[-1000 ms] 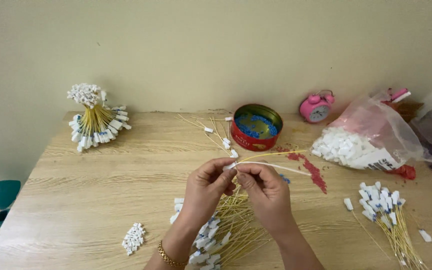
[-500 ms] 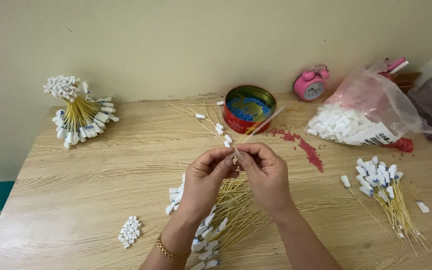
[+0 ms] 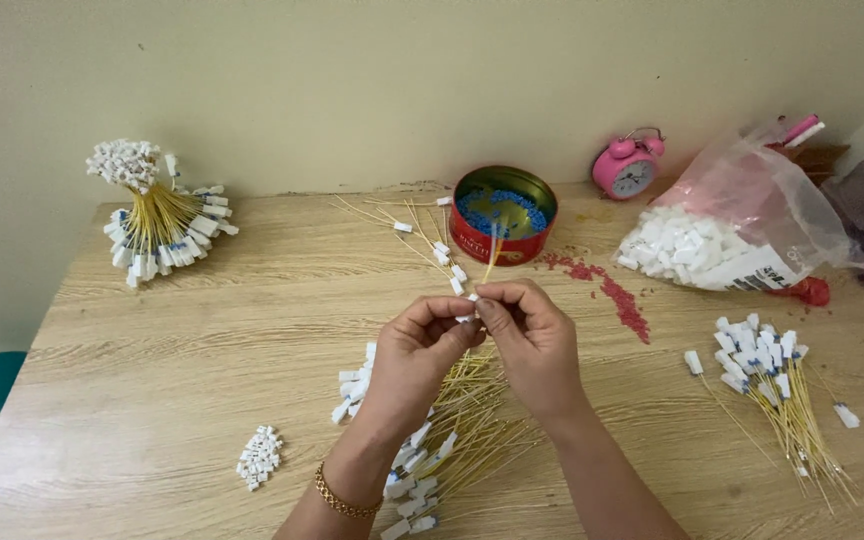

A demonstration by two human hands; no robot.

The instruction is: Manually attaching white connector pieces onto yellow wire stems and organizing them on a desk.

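We pinch one small white connector [image 3: 467,318] between left hand [image 3: 417,355] and right hand [image 3: 532,340], both grips closed on it, just in front of the red tin [image 3: 502,245] on the worktop [image 3: 202,380].

Plenty of open wooden table [image 3: 202,350] from 7 to 10 o'clock of the hands; only a small pile of white caps [image 3: 259,457] sits at 8, and the bundled yellow sticks [image 3: 157,225] are way out at 10. At 12 the red tin [image 3: 503,214] blocks things, with loose sticks [image 3: 414,232] scattered just left of it. At 2, red beads [image 3: 607,290] and the plastic bag [image 3: 742,225]. At 3 to 4, a capped stick pile [image 3: 777,385]. Right at 6, more sticks [image 3: 457,430] under the wrists.
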